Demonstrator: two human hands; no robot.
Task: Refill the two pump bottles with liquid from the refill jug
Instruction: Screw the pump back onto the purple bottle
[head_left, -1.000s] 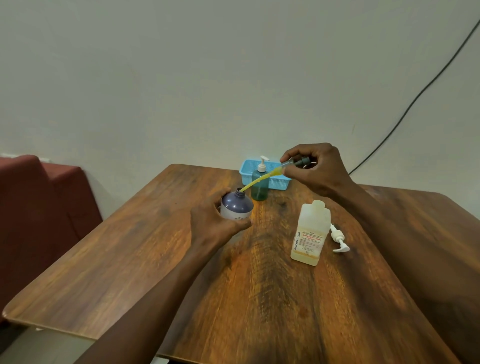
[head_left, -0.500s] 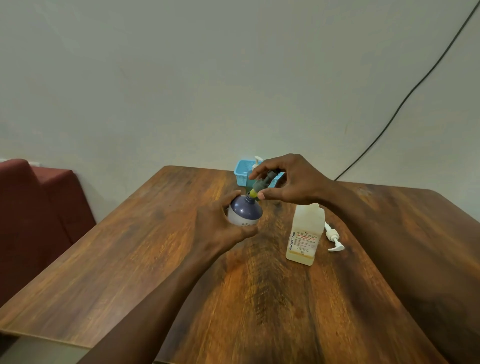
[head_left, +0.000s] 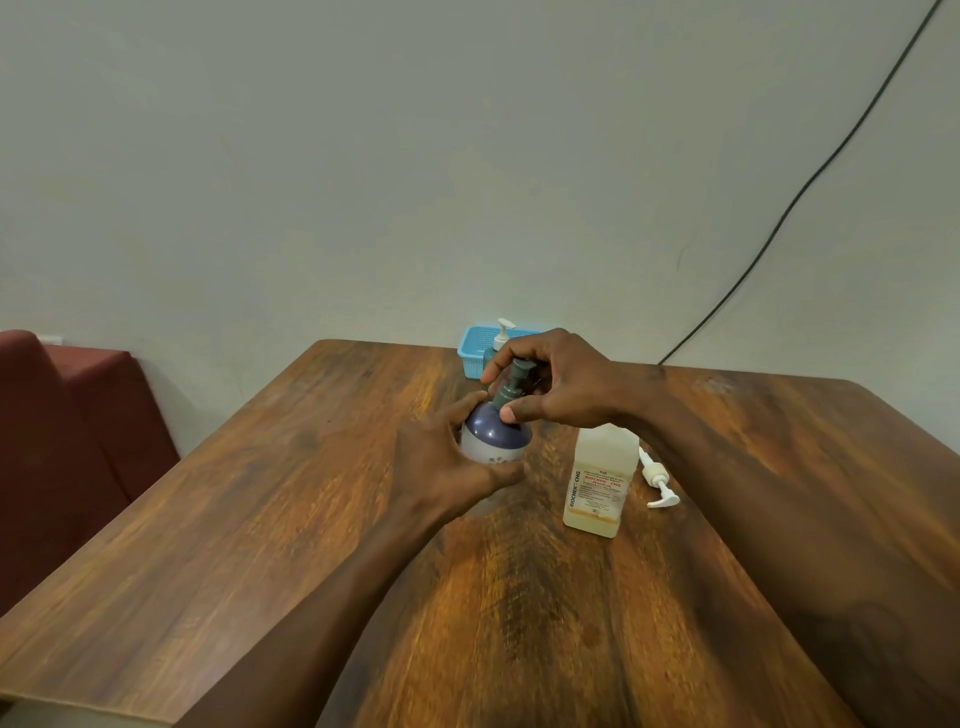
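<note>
Pump bottle with a purple dome (head_left: 493, 434) stands upright at the centre of the frame on the wooden bench (head_left: 260, 519), which fills the lower half. The right grip (head_left: 561, 389) pinches the dark pump head (head_left: 511, 382) sitting at the bottle's neck; the left grip (head_left: 441, 462) curls round its pale body. Just to the right stands the refill jug (head_left: 600, 478). Behind, at the bench's far edge, is a blue basket (head_left: 470, 358) with the second pump bottle (head_left: 503, 332), mostly hidden. A loose white pump (head_left: 657, 480) lies right of the jug.
</note>
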